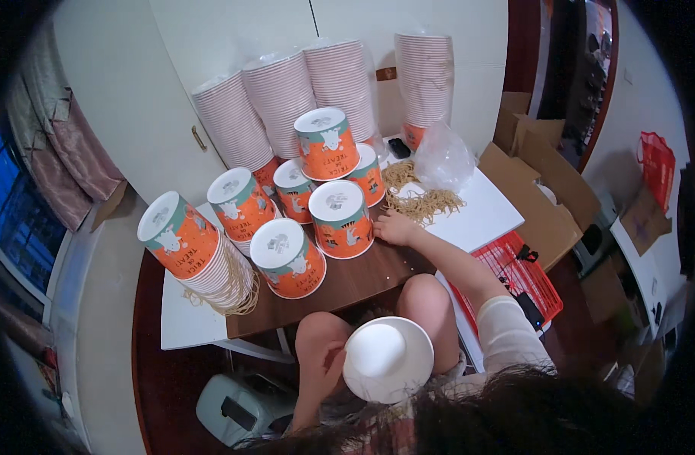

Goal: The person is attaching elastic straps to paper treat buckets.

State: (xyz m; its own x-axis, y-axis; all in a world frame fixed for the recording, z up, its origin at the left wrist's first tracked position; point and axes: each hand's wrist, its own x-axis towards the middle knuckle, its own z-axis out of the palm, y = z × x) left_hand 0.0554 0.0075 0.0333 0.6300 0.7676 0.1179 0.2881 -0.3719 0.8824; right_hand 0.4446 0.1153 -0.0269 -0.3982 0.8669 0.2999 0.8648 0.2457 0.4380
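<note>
Over my lap, my left hand (334, 367) grips the rim of a white paper bucket (413, 356), whose open mouth faces up. My right hand (393, 227) rests on the table, its bent fingers loosely apart, between an orange paper bucket (343, 234) and a heap of tan rubber bands (425, 203). Several orange and green paper buckets stand upside down, one of them (326, 155) raised on top of others. At the left, a leaning nested stack (183, 238) has rubber bands hanging at its lower end.
Tall plastic-wrapped bucket stacks (280, 106) line the back of the table (355, 277). A clear plastic bag (446, 161) and a small black object (399, 148) lie by the rubber bands. To the right are an open cardboard box (541, 201) and a red basket (541, 284).
</note>
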